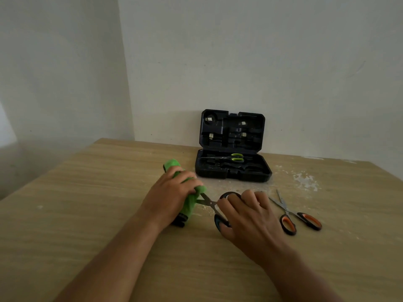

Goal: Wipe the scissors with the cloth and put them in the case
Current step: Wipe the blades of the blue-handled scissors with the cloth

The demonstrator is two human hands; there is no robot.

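Left hand (172, 192) grips a bunched green cloth (192, 200), fingers curled over it; the cloth wraps the blade tips of a pair of scissors (210, 202) lying on the table (87, 203). Right hand (248, 216) holds the black handle loops of that pair, fingers curled through and over them. Blades: grey metal, slightly parted, only a short stretch visible between cloth and handles. Cloth: fuzzy microfibre look, dark edge at its near end.

Second pair, orange-and-black handles (302, 221), lies just right of the right hand, blades parted, pointing away. Third pair, green-handled (234, 158), lies inside the open black case (233, 171), moulded plastic, lid upright against the wall (305, 73). Table: pale wood-grain surface with white flecks and scuffs near the case.
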